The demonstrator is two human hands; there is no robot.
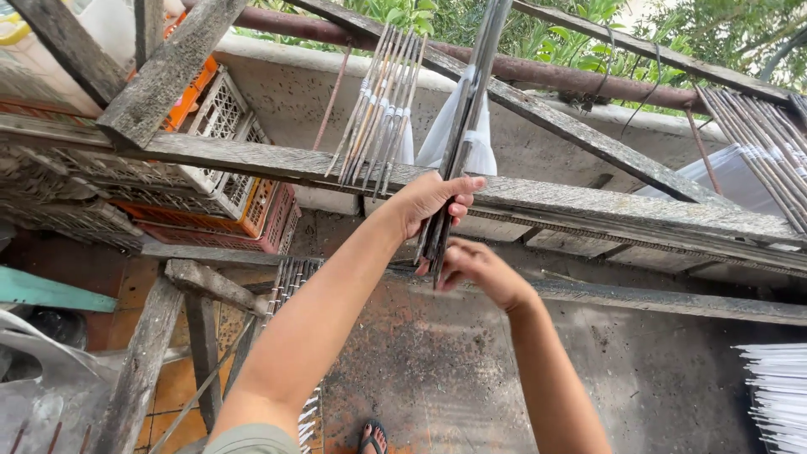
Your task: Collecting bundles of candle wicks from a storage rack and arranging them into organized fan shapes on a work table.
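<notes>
My left hand (430,202) grips the stick bundle (458,134) closed; my right hand (475,267) pinches its lower ends, likely evening them next.

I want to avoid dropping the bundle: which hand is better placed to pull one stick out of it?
Probably the right hand: its fingers sit free at the lower tips of the stick bundle, while the left hand is wrapped around it, steadying it.

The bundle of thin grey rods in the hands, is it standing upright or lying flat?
Upright, slightly tilted. The rod bundle rises above the wooden beam; the left hand wraps its lower part and the right hand is at its bottom end.
</notes>
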